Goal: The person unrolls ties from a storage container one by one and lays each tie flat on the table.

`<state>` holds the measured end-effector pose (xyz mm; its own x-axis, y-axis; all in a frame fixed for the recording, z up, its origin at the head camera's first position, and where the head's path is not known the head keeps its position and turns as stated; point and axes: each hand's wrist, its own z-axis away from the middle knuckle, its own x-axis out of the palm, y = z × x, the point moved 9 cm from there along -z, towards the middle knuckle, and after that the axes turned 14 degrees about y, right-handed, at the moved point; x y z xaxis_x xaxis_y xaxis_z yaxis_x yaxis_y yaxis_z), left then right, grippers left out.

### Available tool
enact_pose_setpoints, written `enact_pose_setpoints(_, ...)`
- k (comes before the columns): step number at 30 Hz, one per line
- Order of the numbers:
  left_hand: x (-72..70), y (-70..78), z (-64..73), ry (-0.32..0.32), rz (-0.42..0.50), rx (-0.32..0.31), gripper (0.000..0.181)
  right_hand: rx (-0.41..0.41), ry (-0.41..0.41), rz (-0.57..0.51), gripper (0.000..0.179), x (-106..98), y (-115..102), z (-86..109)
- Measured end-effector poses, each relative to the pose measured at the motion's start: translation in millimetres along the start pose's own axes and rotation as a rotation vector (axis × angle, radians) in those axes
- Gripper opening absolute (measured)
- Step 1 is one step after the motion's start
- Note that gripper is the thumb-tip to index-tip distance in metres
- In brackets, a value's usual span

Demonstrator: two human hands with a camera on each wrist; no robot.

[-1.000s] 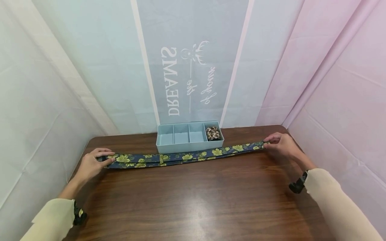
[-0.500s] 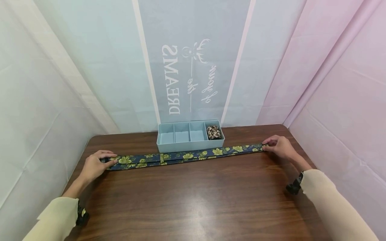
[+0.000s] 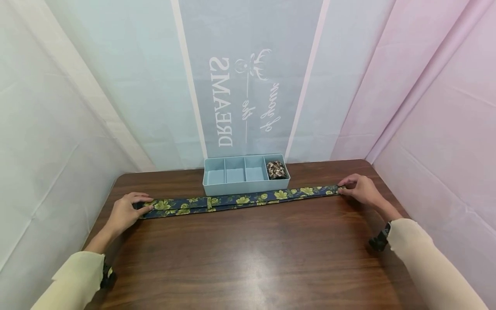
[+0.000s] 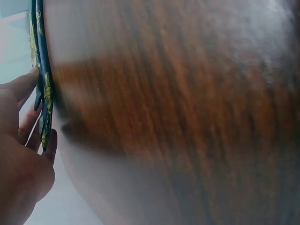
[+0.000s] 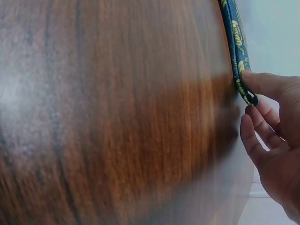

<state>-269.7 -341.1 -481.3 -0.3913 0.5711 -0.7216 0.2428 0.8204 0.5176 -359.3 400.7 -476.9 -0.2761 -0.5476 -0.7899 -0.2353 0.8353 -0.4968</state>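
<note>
A dark blue necktie (image 3: 243, 200) with yellow-green flowers stretches lengthwise across the table, folded so that two layers show. My left hand (image 3: 125, 211) pinches its left end between thumb and fingers; in the left wrist view the layered tie (image 4: 46, 93) hangs past the thumb. At the other end my right hand (image 3: 360, 189) pinches the tie, and the right wrist view shows a looped fold of the tie (image 5: 238, 47) under the thumb. Just behind the tie stands a light blue divided box (image 3: 240, 188). A rolled flower-patterned cloth (image 3: 276, 170) sits in its rightmost compartment.
The brown wooden table (image 3: 248, 254) reaches to a printed curtain (image 3: 248, 77) close behind the box. Pale cloth walls (image 3: 46, 129) stand on the left and right. A dark device is strapped at each wrist.
My left hand has shifted slightly to the right with its end of the tie. The right hand has come down a little, lowering the tie's right end. Both hands keep their grip.
</note>
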Motion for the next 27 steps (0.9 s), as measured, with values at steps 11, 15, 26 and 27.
enact_pose_setpoints(11,-2.2,7.4,-7.4,0.022,0.021,0.001,0.042,-0.032,-0.011,-0.015,0.037,-14,-9,-4.6)
enact_pose_setpoints(15,-1.3,19.8,-15.8,0.044,0.060,0.009,0.046,-0.078,-0.009,-0.031,0.041,-19,-17,-8.2)
enact_pose_setpoints(26,21.2,52.2,-39.7,-0.028,0.128,0.005,0.061,-0.128,-0.046,-0.031,0.051,-22,-40,-23.0)
enact_pose_setpoints(27,23.2,54.5,-41.6,-0.037,0.123,0.000,0.063,-0.129,-0.054,-0.025,0.051,-22,-42,-24.9)
